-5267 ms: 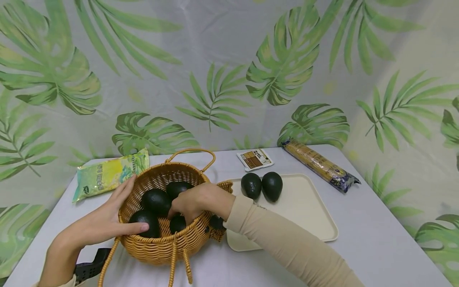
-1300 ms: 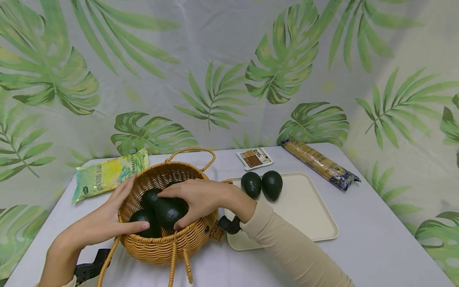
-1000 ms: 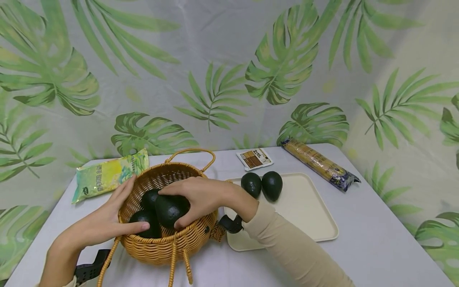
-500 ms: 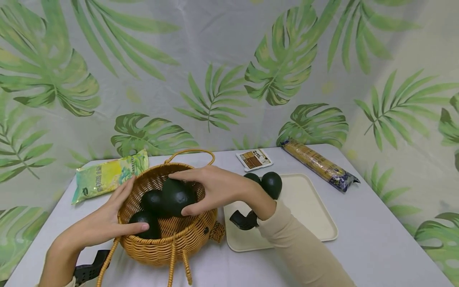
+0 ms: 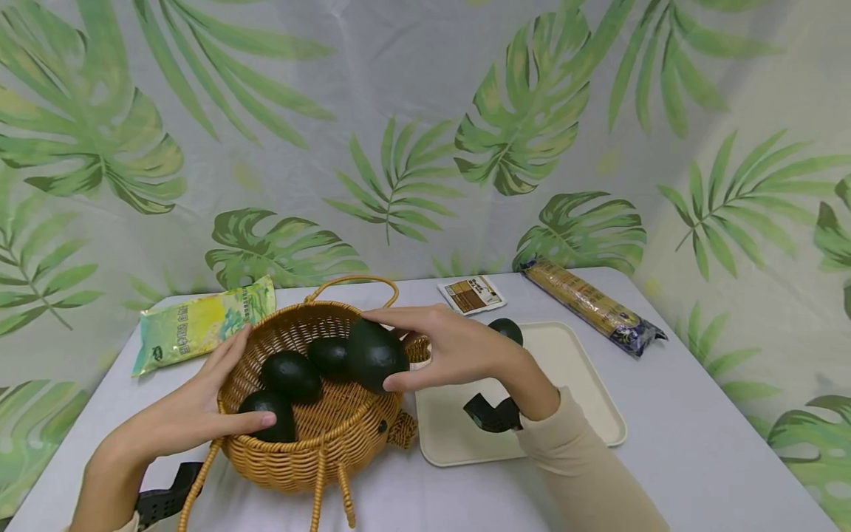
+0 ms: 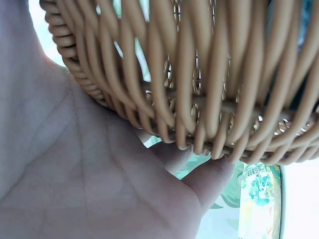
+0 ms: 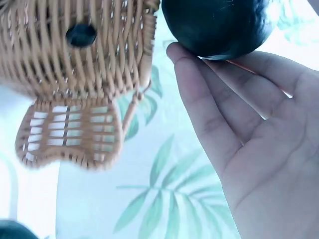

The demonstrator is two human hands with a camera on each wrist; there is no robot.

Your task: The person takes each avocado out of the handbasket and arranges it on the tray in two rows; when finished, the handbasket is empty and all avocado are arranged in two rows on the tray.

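Note:
My left hand (image 5: pixel 176 414) holds the wicker basket (image 5: pixel 292 467) by its left rim, thumb over the inside and fingers along the outer wall. In the left wrist view the palm lies close against the weave (image 6: pixel 199 74). My right hand (image 5: pixel 459 351) grips a dark green avocado (image 5: pixel 375 356) between thumb and fingers, above the basket's right rim. The right wrist view shows the fingertips pressed against this avocado (image 7: pixel 219 25). Three more avocados lie inside the basket: one in the middle (image 5: pixel 290 375), one behind it (image 5: pixel 329 357), and one under my left thumb (image 5: pixel 272 423).
To the right is a cream tray (image 5: pixel 585 421) with an avocado (image 5: pixel 507 329) at its back edge; my right hand hides the other. A yellow-green bag (image 5: pixel 199 325), a small flat packet (image 5: pixel 473 294) and a long noodle-like pack (image 5: pixel 588 303) lie at the back.
My right hand has lifted an avocado out of the basket's inside and moved it right, up to the rim. The left hand and basket have stayed in place.

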